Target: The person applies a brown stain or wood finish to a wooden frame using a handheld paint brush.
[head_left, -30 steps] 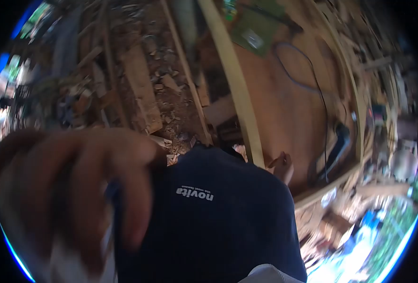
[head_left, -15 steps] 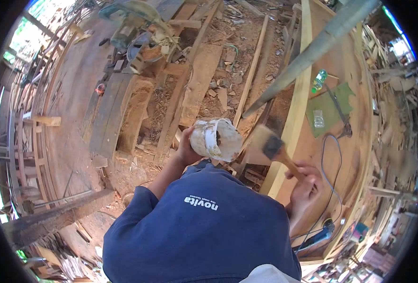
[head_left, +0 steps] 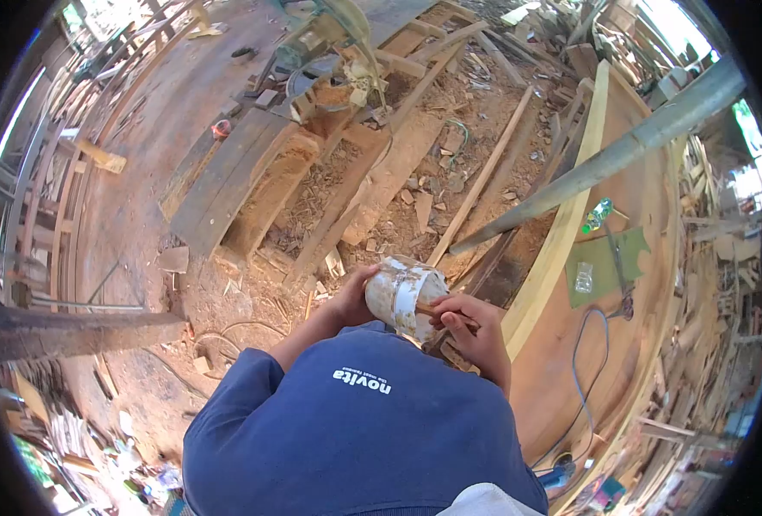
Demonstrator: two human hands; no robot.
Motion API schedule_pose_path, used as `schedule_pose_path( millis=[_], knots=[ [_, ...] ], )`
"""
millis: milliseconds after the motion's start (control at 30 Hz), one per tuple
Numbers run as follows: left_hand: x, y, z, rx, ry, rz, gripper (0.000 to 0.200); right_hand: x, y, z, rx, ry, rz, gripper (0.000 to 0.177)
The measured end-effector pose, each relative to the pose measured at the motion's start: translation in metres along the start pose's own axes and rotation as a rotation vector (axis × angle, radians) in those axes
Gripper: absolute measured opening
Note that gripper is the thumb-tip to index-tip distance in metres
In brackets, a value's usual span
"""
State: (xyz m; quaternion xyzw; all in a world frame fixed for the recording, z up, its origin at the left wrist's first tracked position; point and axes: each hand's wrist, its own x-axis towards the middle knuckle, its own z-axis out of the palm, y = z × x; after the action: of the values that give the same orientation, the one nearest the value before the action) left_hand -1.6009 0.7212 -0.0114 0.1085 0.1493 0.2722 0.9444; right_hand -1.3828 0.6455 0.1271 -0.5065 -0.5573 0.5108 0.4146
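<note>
My left hand (head_left: 352, 297) grips the side of a stained white plastic container (head_left: 391, 297), its fingers wrapped round it. At the container's mouth, my right hand (head_left: 471, 325) is closed on the wooden handle of a brush (head_left: 428, 307). The brush's bristle end is hidden inside the container. Both hands are in front of the blue shirt (head_left: 355, 421), over ground covered with wood scraps.
A metal pole (head_left: 604, 159) slants in from the upper right. A machine (head_left: 325, 52) stands near timber beams at the top. On the right, a wooden board (head_left: 630, 353) carries a green sheet (head_left: 596, 292), a bottle (head_left: 597, 215) and a cable (head_left: 580, 378).
My right hand has moved left to the container, and the brush's bristle end has gone from open air into it. The view has shifted, with the surroundings turned a little.
</note>
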Motion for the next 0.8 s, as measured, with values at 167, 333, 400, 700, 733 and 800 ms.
schedule_pose_path(
  millis=[167, 333, 400, 700, 733, 800],
  knots=[
    [-0.024, -0.045, 0.010, -0.017, 0.090, 0.009, 0.072, -0.049, 0.024, 0.003, 0.020, 0.030, 0.063, 0.021],
    [-0.051, -0.068, -0.001, 0.161, 0.310, 0.010, 0.074, -0.093, 0.060, 0.010, 0.066, 0.079, 0.123, 0.025],
    [-0.061, -0.070, -0.012, 0.180, 0.350, 0.015, 0.074, -0.103, 0.074, 0.017, 0.100, 0.098, 0.139, 0.025],
    [-0.070, -0.078, 0.000, 0.189, 0.364, 0.107, 0.074, -0.106, 0.062, 0.040, 0.413, 0.118, 0.076, 0.033],
    [-0.070, -0.078, -0.005, 0.191, 0.314, 0.115, 0.074, -0.107, 0.057, 0.037, 0.432, 0.092, 0.113, 0.032],
    [-0.069, -0.081, -0.015, 0.192, 0.263, 0.127, 0.074, -0.108, 0.055, 0.033, 0.449, 0.062, 0.148, 0.032]
  ],
)
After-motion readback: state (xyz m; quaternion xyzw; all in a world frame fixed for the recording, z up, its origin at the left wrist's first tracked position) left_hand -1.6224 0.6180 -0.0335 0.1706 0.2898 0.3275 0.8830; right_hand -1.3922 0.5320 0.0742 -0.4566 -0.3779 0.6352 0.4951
